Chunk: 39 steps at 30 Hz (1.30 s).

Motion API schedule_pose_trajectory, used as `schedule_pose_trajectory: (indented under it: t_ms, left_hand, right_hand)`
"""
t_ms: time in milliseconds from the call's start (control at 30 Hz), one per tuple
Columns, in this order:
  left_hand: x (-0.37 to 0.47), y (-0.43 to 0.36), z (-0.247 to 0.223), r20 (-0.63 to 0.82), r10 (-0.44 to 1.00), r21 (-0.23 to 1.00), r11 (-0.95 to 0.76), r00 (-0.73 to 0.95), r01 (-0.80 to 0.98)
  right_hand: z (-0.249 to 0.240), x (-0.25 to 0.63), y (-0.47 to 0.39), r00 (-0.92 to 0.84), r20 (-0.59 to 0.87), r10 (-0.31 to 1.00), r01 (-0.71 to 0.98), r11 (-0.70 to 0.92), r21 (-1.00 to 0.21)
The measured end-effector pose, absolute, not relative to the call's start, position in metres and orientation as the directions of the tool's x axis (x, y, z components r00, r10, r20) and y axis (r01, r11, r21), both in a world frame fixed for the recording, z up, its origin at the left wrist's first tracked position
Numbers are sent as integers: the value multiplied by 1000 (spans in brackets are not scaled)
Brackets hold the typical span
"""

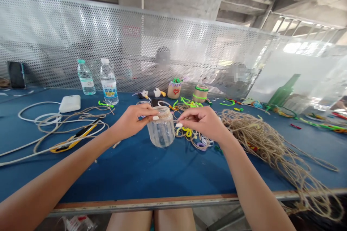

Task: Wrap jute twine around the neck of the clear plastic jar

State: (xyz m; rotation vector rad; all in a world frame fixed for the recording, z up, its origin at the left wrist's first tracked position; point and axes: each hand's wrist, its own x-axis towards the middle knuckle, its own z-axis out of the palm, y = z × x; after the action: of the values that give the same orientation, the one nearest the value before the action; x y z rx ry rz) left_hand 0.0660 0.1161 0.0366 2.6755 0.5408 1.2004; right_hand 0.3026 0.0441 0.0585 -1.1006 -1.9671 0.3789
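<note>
The glass jar (162, 137) stands upright on the table (135, 180), in front of the operator and between the two hands. A strand of twine (163, 116) lies at the jar neck.

Left hand (145, 116): grip clamped on the glass jar at the left of its neck, thumb toward the operator. Right hand (200, 120): located just beside the jar, to its right, thumb and forefinger tips close together. Whether this grip is clamped on a strand cannot be told.

Right of the right hand: a loose heap of twine (256, 130), partly overhanging the front edge of the table. Beneath and beside the right hand: yellow pipe cleaner (187, 132).

Left of the left hand: yellow-and-black utility knife (77, 139), white cable (40, 118) and white box (69, 104). Behind these: two plastic bottles (109, 88).

Behind the jar, toward the perforated screen (108, 36): heart-marked container (174, 91) and green-banded container (200, 95), near each other.
</note>
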Motion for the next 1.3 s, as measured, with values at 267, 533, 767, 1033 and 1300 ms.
schedule_pose_trajectory:
  t_ms: [267, 533, 767, 1033, 1300]
  left_hand:
    - [67, 116, 38, 656, 402, 355, -911, 639, 208]
    - [61, 116, 43, 589, 389, 280, -921, 708, 272]
    - [67, 107, 44, 583, 401, 257, -916, 707, 308]
    - [65, 108, 37, 559, 315, 88, -942, 767, 323]
    - [63, 106, 41, 524, 361, 209, -932, 771, 295]
  right_hand:
    - [53, 302, 49, -169, 552, 816, 586, 534, -609]
    - [41, 295, 63, -169, 655, 737, 708, 553, -440]
    - [36, 287, 64, -159, 660, 734, 718, 545, -432]
    - [33, 289, 64, -164, 627, 761, 636, 567, -523]
    - [29, 287, 69, -151, 614, 774, 584, 572, -577]
